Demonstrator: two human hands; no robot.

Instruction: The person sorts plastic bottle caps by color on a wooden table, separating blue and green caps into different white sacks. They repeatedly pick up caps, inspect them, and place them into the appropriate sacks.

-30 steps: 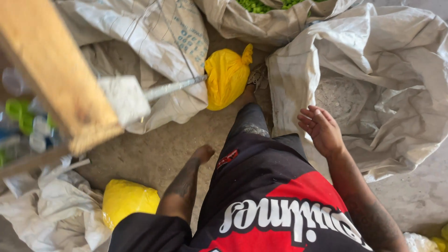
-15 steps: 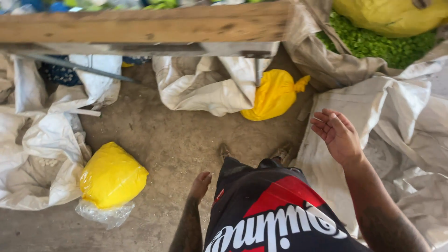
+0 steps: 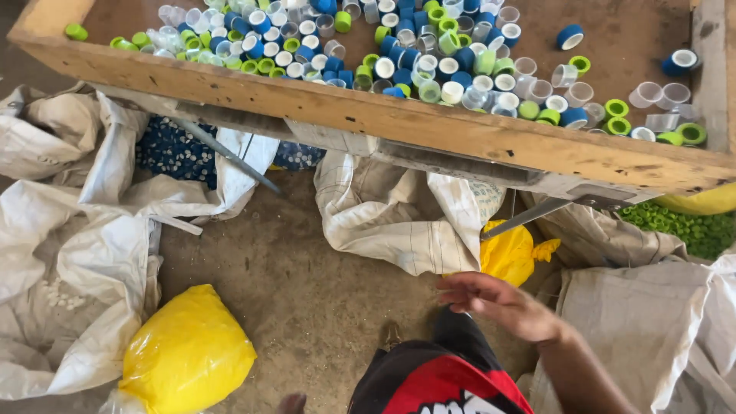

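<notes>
Sacks (image 3: 69, 253) of white cloth and a yellow bag (image 3: 188, 356) lie on the floor at left, the worktop (image 3: 383, 115), heaped with bottle caps (image 3: 429, 69), has come into view above, and the right hand (image 3: 498, 303), fingers spread and empty, now reaches forward below its edge, the left hand unseen.

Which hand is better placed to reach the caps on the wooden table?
Probably the right. The right hand is raised, open and empty, stretched forward just below the wooden table, near its caps. The left hand hangs low at the frame's bottom edge, barely visible, beside the yellow bag.
</notes>
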